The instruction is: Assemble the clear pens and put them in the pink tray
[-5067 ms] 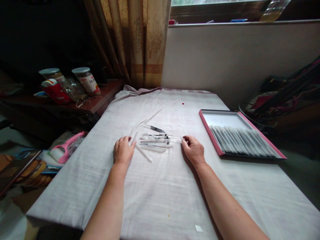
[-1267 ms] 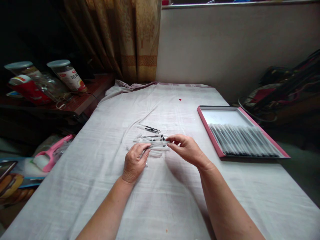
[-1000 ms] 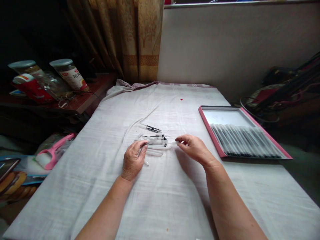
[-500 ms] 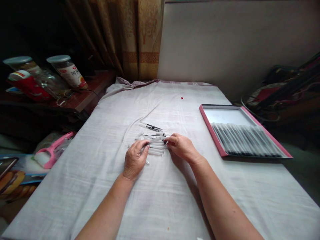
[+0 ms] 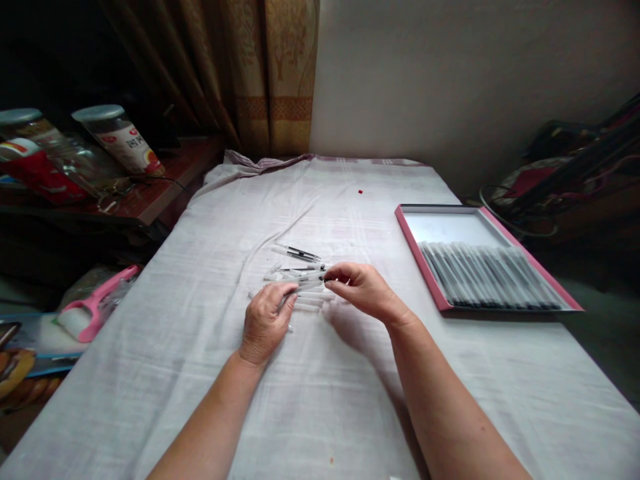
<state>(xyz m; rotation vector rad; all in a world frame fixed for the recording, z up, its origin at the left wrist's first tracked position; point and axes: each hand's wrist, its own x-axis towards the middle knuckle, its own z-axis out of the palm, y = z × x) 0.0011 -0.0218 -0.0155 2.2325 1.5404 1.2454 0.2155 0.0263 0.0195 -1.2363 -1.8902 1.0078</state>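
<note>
My left hand (image 5: 266, 319) is closed in a pinch on a clear pen barrel (image 5: 306, 289), which points to the right. Thumb and forefinger of my right hand (image 5: 361, 288) pinch a small black pen part (image 5: 327, 281) at the barrel's right end. I cannot make out whether the two pieces touch. Beneath and around my fingers lie loose clear pen barrels (image 5: 309, 307) and small pen pieces. Just beyond them rest several dark pen refills (image 5: 303, 254). Part of the pile is hidden by my hands.
To the right, a pink-edged box (image 5: 418, 257) holds a row of clear pens (image 5: 493, 277). A tiny red piece (image 5: 361, 192) lies on the white cloth (image 5: 310, 400). Left of the table are pink-handled scissors (image 5: 95, 313) and a wooden stand (image 5: 173, 183) with a lidded jar (image 5: 123, 141).
My right hand has turned slightly, its fingers still at the barrel's right end. The left hand keeps its hold. The whole view has shifted a little.
</note>
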